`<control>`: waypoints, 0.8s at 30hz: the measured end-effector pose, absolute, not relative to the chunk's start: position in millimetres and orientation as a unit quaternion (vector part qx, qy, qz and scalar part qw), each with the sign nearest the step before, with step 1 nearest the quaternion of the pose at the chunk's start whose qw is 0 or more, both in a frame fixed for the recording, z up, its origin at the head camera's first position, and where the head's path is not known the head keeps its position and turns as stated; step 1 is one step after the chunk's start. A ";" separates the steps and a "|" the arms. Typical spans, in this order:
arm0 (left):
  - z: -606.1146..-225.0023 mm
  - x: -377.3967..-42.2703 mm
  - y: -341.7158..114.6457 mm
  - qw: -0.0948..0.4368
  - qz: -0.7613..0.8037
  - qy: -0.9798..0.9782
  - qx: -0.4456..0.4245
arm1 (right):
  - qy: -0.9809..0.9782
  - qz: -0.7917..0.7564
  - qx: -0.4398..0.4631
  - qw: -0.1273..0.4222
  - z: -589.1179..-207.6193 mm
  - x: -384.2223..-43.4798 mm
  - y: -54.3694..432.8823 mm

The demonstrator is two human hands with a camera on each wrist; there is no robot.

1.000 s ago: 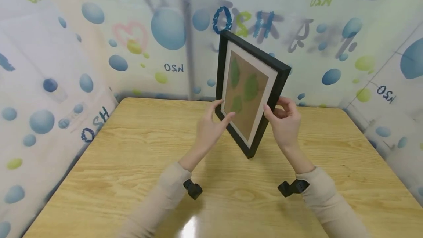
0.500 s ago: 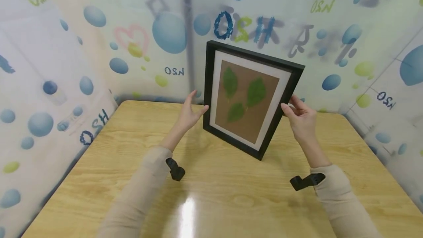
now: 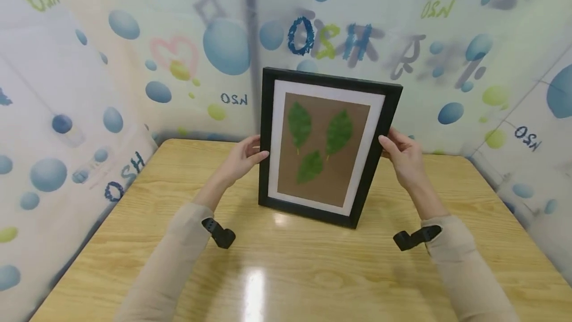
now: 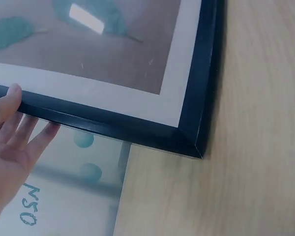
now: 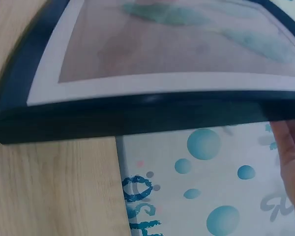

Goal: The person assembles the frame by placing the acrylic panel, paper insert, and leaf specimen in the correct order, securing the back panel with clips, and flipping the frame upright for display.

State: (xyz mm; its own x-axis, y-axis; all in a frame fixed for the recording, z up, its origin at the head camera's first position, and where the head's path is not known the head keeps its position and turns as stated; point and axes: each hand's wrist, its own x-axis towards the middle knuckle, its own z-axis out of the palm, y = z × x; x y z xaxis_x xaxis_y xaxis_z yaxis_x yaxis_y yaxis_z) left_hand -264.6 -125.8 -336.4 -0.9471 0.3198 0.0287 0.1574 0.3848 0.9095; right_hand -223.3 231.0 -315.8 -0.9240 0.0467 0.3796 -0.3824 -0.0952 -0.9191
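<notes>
A black picture frame (image 3: 375, 163) with a white mat and three green leaves on a brown ground stands near upright over the table, tilted slightly. My left hand (image 3: 243, 158) grips its left side, thumb on the front and fingers behind. On the opposite side my right hand (image 3: 404, 158) holds the edge the same way, its thumb in front. In the left wrist view the left hand (image 4: 12, 142) pinches the frame's black edge (image 4: 113, 123). Only part of the right hand (image 5: 292, 152) shows in the right wrist view, fingers reaching behind the frame (image 5: 137, 115).
A light wooden table (image 3: 304, 272) spreads under the frame. Behind it hangs a pale curtain (image 3: 178, 98) with blue and green dots and lettering, with more of it on both sides. Each sleeve carries a black wrist camera, one left (image 3: 219, 232) and one right (image 3: 416, 237).
The frame has turned from an angled position to face me and come lower. My left hand let go of its lower left part, moved left and now grips the left side; the right hand kept its hold.
</notes>
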 end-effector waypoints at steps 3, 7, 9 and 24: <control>-338.7 -257.4 -127.5 0.071 0.542 0.826 0.138 | -0.651 0.733 0.150 0.132 -316.6 -231.3 231.3; -340.3 -253.4 -127.3 0.058 0.551 0.821 0.138 | -0.654 0.730 0.160 0.115 -315.5 -241.0 230.2; -340.1 -252.2 -126.3 0.055 0.551 0.822 0.132 | -0.662 0.725 0.155 0.107 -314.9 -244.9 229.5; -341.1 -254.3 -117.3 0.073 0.549 0.825 0.111 | -0.638 0.761 0.104 0.045 -312.0 -252.8 233.2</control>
